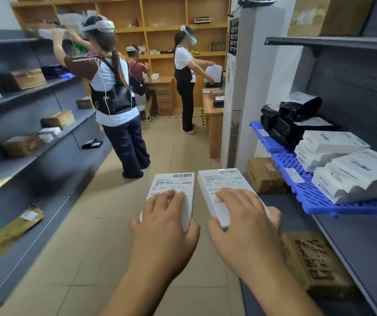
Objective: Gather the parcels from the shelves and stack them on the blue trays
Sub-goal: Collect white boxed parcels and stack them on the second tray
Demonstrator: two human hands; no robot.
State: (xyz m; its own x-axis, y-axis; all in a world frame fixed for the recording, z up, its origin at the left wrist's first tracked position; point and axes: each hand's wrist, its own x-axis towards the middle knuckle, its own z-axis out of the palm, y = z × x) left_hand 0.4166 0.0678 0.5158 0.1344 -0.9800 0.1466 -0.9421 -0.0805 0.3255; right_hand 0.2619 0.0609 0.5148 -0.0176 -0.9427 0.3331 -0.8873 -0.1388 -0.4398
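1. Two hands carry two white boxes over the aisle: left hand [164, 226] grips the left box [171, 192], right hand [244, 224] grips the right box [226, 190].
2. Blue trays [297, 179] on the right shelf already bear several white boxes [333, 142] and black bags [294, 119].
3. At least six brown parcels [57, 119] remain on the left shelves, so the task looks midway.

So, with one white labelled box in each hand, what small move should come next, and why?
Probably swing both hands to the right, toward the blue plastic trays. The left hand grips one white labelled box, the right hand grips another, both over the floor aisle. White boxes are already piled on the trays, so these likely go on top.
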